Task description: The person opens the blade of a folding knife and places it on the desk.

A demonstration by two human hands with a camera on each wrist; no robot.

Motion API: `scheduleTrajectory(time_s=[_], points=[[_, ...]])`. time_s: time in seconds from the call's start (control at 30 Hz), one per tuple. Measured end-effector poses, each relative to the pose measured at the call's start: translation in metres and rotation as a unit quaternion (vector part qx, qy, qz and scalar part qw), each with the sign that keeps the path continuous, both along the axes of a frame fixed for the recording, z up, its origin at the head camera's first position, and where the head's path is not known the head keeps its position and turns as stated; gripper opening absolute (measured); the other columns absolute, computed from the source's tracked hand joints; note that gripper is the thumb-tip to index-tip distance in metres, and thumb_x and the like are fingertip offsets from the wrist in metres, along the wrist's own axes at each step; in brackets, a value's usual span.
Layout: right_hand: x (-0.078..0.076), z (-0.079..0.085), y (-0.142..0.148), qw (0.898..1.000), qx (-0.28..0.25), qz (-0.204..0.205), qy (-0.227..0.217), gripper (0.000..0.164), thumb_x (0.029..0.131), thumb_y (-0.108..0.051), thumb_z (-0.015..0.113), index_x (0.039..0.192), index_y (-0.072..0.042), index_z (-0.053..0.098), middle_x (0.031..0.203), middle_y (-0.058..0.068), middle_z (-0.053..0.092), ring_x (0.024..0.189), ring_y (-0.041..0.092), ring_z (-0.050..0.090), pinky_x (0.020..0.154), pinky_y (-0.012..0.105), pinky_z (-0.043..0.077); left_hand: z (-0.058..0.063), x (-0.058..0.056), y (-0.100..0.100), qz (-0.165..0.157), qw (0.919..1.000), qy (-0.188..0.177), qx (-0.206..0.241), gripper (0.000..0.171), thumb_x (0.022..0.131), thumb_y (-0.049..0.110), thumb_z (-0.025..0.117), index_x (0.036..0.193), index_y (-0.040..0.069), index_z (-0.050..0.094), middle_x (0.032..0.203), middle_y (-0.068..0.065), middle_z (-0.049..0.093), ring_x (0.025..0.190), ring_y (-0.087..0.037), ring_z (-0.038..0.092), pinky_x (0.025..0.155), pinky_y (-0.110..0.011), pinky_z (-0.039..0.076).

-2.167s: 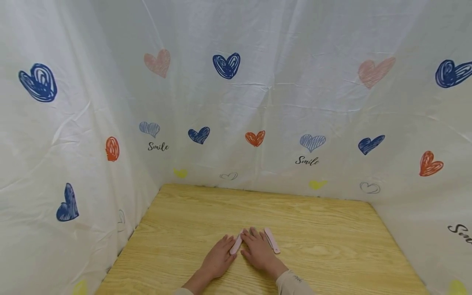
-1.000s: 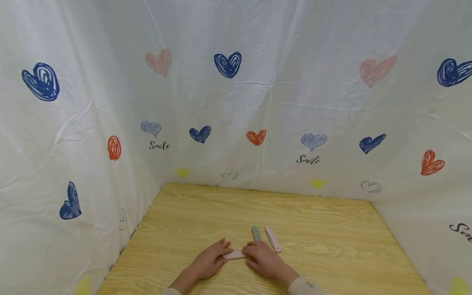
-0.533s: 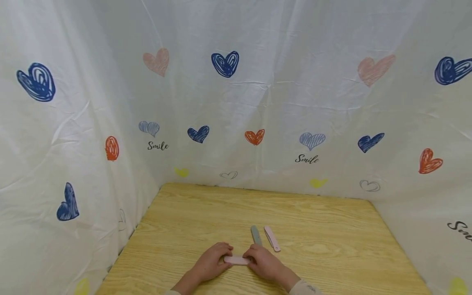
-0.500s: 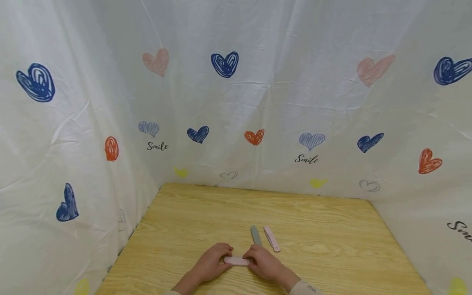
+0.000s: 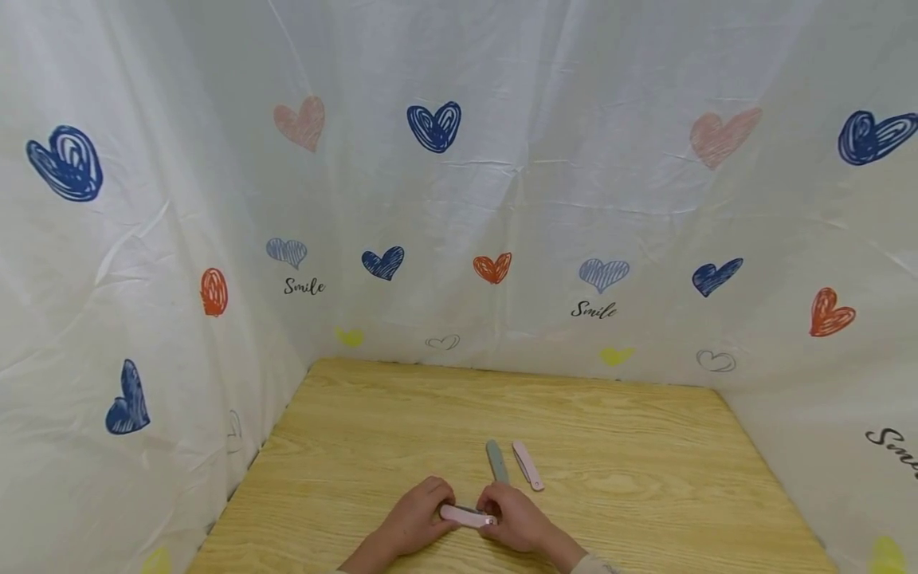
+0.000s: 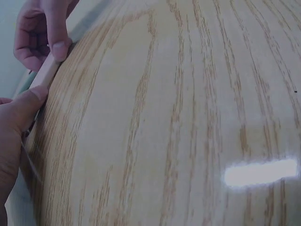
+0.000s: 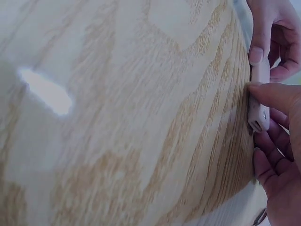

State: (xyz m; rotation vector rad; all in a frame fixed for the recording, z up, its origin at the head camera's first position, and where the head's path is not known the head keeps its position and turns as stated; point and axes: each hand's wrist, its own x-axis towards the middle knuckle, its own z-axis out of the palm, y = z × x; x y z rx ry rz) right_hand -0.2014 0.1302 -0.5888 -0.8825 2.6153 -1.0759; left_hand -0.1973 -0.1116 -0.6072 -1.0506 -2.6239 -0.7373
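Observation:
A pink folding knife (image 5: 464,516) lies crosswise between both hands, low over the table. My left hand (image 5: 417,516) grips its left end. At its other end, near a small metal pivot, the fingers of my right hand (image 5: 518,518) pinch it. The left wrist view shows the knife's pale side (image 6: 43,75) between the two thumbs. A slot shows in the near end of the knife (image 7: 258,115) in the right wrist view. Whether the blade is out at all cannot be told.
Just beyond the right hand lie a grey-green folding knife (image 5: 496,461) and a second pink folding knife (image 5: 527,465). The wood-grain table (image 5: 358,414) is enclosed at the back and sides by a white curtain (image 5: 545,199) printed with hearts.
The held pink knife has turned from slanted to crosswise and come nearer the body. Both hands moved with it, from flat fingers to a pinch. The knife has since tipped, showing its pivot.

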Motion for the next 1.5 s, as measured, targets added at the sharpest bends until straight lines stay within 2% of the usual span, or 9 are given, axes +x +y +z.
scheduleTrajectory(time_s=[0.2, 0.33, 0.4, 0.5, 0.6, 0.67, 0.83, 1.07, 1.5], points=[[0.001, -0.004, -0.001, 0.998, -0.06, -0.002, -0.034, 0.014, 0.085, -0.019, 0.074, 0.092, -0.013, 0.065, 0.078, -0.011, 0.061, 0.068, -0.007, 0.05, 0.059, 0.013, 0.046, 0.0, 0.0, 0.006, -0.011, 0.9996, -0.013, 0.02, 0.018, 0.087, 0.032, 0.072, 0.093, 0.02, 0.06, 0.089, 0.011, 0.059, 0.08, 0.003, 0.051, 0.068, -0.013, 0.047], [0.001, -0.003, -0.001, 0.997, -0.065, -0.005, -0.036, 0.01, 0.086, -0.023, 0.074, 0.088, -0.013, 0.071, 0.076, -0.012, 0.061, 0.067, -0.008, 0.05, 0.058, 0.012, 0.045, 0.002, 0.0, 0.007, -0.015, 0.9938, -0.086, 0.068, 0.014, 0.086, 0.028, 0.074, 0.089, 0.018, 0.064, 0.087, 0.01, 0.062, 0.078, 0.003, 0.053, 0.067, -0.013, 0.048], [0.002, -0.002, 0.0, 0.997, -0.07, -0.008, -0.039, 0.009, 0.086, -0.023, 0.073, 0.087, -0.014, 0.072, 0.077, -0.012, 0.062, 0.068, -0.008, 0.05, 0.058, 0.013, 0.046, 0.005, 0.0, 0.008, -0.008, 0.9825, -0.153, 0.105, 0.014, 0.085, 0.028, 0.074, 0.087, 0.018, 0.066, 0.085, 0.01, 0.062, 0.076, 0.004, 0.052, 0.065, -0.013, 0.046], [0.001, -0.001, -0.001, 0.993, -0.095, -0.023, -0.065, 0.01, 0.088, -0.026, 0.071, 0.089, -0.016, 0.073, 0.081, -0.01, 0.065, 0.069, -0.006, 0.052, 0.06, 0.014, 0.047, 0.009, -0.002, 0.008, 0.009, 0.9572, -0.244, 0.155, 0.015, 0.084, 0.03, 0.075, 0.087, 0.017, 0.068, 0.084, 0.01, 0.063, 0.073, 0.004, 0.051, 0.061, -0.014, 0.046], [0.0, 0.002, -0.004, 0.987, -0.123, -0.037, -0.098, 0.013, 0.09, -0.027, 0.069, 0.094, -0.016, 0.073, 0.089, -0.006, 0.069, 0.074, -0.004, 0.057, 0.065, 0.015, 0.05, 0.013, -0.003, 0.009, 0.026, 0.9329, -0.305, 0.19, 0.017, 0.085, 0.031, 0.075, 0.089, 0.016, 0.069, 0.085, 0.008, 0.065, 0.07, 0.002, 0.052, 0.06, -0.015, 0.047], [0.0, 0.008, -0.006, 0.984, -0.131, -0.044, -0.113, 0.014, 0.09, -0.025, 0.068, 0.097, -0.014, 0.074, 0.093, -0.001, 0.071, 0.078, -0.002, 0.06, 0.067, 0.015, 0.051, 0.014, -0.004, 0.009, 0.034, 0.9247, -0.324, 0.198, 0.016, 0.086, 0.03, 0.074, 0.091, 0.016, 0.07, 0.086, 0.007, 0.066, 0.069, 0.001, 0.053, 0.06, -0.016, 0.047], [0.001, 0.011, -0.008, 0.982, -0.131, -0.048, -0.125, 0.013, 0.09, -0.019, 0.068, 0.097, -0.009, 0.075, 0.096, 0.006, 0.073, 0.08, -0.002, 0.062, 0.067, 0.015, 0.052, 0.014, -0.003, 0.009, 0.029, 0.9214, -0.332, 0.199, 0.017, 0.086, 0.032, 0.073, 0.09, 0.016, 0.07, 0.084, 0.009, 0.065, 0.067, 0.001, 0.051, 0.058, -0.016, 0.047], [-0.002, 0.002, -0.004, 0.981, -0.136, -0.041, -0.129, 0.016, 0.089, -0.029, 0.07, 0.095, -0.015, 0.075, 0.094, -0.002, 0.072, 0.08, -0.002, 0.061, 0.068, 0.016, 0.052, 0.014, -0.003, 0.008, 0.018, 0.9192, -0.337, 0.202, 0.018, 0.086, 0.032, 0.073, 0.09, 0.015, 0.071, 0.082, 0.009, 0.064, 0.066, 0.001, 0.051, 0.058, -0.016, 0.046], [-0.002, 0.001, 0.002, 0.976, -0.157, -0.053, -0.14, 0.014, 0.087, -0.021, 0.072, 0.092, -0.008, 0.072, 0.09, 0.004, 0.07, 0.07, -0.002, 0.054, 0.062, 0.014, 0.046, 0.017, -0.002, 0.007, 0.032, 0.9022, -0.364, 0.229, 0.015, 0.088, 0.022, 0.071, 0.097, 0.01, 0.072, 0.092, -0.002, 0.069, 0.073, 0.001, 0.057, 0.063, -0.014, 0.048]])
